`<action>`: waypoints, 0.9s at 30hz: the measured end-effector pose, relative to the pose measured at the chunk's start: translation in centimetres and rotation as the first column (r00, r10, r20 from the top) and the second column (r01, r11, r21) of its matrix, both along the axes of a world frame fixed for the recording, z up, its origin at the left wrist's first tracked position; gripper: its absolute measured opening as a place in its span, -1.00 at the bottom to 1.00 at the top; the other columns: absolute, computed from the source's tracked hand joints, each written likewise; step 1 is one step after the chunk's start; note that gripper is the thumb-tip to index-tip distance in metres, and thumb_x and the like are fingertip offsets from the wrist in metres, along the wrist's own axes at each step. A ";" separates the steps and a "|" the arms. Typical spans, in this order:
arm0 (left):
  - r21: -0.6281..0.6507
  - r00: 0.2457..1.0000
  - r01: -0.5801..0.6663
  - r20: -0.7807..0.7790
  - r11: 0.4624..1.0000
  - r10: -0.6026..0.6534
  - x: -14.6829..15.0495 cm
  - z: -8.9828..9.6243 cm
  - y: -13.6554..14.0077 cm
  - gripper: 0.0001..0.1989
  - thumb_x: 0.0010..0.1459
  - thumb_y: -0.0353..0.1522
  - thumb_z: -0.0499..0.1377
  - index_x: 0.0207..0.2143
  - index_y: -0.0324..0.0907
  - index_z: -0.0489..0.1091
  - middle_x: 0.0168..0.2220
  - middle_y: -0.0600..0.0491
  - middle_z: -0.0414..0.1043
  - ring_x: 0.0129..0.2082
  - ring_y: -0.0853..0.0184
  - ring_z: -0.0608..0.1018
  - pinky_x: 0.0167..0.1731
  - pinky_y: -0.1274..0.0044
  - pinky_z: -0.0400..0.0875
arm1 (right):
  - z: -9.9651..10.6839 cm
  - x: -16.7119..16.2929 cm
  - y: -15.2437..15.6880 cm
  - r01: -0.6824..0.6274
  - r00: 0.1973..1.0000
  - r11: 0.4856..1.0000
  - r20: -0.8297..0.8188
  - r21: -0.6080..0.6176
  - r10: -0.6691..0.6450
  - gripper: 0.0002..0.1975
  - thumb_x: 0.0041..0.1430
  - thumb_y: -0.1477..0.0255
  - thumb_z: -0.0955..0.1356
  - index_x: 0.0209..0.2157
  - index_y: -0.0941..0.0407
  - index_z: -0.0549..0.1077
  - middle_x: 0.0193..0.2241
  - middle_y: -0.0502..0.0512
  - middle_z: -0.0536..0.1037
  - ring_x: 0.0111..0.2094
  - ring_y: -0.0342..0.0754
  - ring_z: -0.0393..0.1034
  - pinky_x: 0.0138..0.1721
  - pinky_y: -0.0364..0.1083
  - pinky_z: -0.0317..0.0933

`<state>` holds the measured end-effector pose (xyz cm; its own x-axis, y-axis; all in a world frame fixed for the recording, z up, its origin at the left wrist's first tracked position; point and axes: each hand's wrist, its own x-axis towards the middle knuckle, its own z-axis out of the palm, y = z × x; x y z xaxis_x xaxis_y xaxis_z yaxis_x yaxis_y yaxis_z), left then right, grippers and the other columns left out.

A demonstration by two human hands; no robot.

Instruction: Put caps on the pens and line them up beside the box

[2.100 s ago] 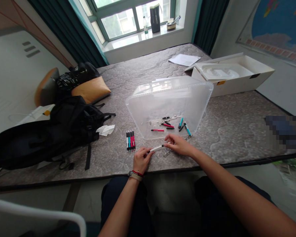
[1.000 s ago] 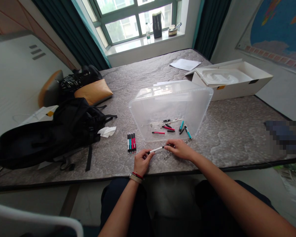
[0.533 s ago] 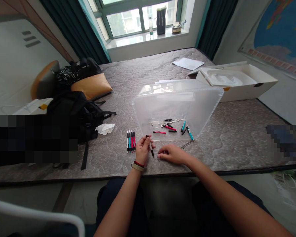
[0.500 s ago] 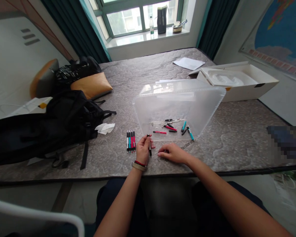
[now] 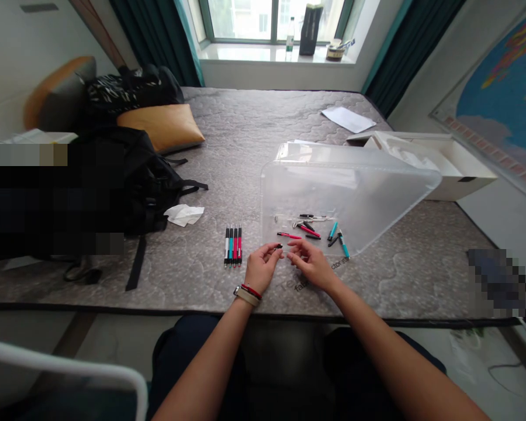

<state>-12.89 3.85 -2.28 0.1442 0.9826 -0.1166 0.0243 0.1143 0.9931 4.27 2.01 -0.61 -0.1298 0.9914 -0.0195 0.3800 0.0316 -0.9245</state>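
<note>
At the near edge of the clear plastic bin, my left hand is closed in a pinch around a pen part with a black end. My right hand has come up close to it, thumb and fingers curled together. A thin pale bit shows between the two sets of fingertips; whose grip it is in is too small to make out. Inside the clear bin lie loose pen parts: red barrels, teal barrels, black grips and silver tips. Left of my hands, several assembled pens lie side by side.
A crumpled tissue and a black backpack lie at left, with a tan cushion behind. An open white box stands at right, paper beyond it. The mattress edge runs near my knees.
My right hand has moved left and up to meet my left hand's fingertips. The pen part in my left hand no longer points down towards me. The camera view has shifted.
</note>
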 end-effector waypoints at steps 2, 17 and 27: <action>0.061 0.997 0.021 -0.073 0.998 -0.017 0.0 0.1 -0.2 -0.65 0.13 -0.20 0.25 -0.11 -0.23 0.52 -0.30 -0.05 0.61 -0.35 0.28 0.61 -0.34 0.52 0.49 | -0.2 -0.4 -0.2 0.032 0.997 0.999 -0.070 -0.003 -0.032 -0.59 0.20 0.18 0.34 0.00 0.11 0.42 -0.27 0.11 0.56 -0.31 -0.08 0.43 -0.38 -0.14 0.29; 0.119 0.993 0.033 -0.112 0.992 -0.020 -0.3 0.0 -0.5 -0.73 0.16 -0.24 0.23 -0.14 -0.18 0.56 -0.27 -0.02 0.62 -0.30 0.25 0.64 -0.23 0.47 0.53 | 0.4 -1.2 -0.6 0.079 0.996 0.988 0.029 0.134 -0.083 -0.73 0.25 0.24 0.30 -0.17 0.08 0.53 -0.20 0.16 0.55 -0.20 0.01 0.46 -0.31 -0.10 0.38; 0.081 0.996 0.026 -0.085 0.996 -0.019 0.1 -0.5 -0.4 -0.71 0.14 -0.22 0.24 -0.15 -0.20 0.56 -0.26 -0.05 0.62 -0.29 0.24 0.64 -0.23 0.47 0.53 | 1.3 -0.8 -0.6 0.009 0.997 0.985 0.076 0.174 -0.022 -0.69 0.27 0.20 0.28 -0.15 0.08 0.54 -0.19 0.16 0.53 -0.19 -0.01 0.43 -0.35 -0.13 0.34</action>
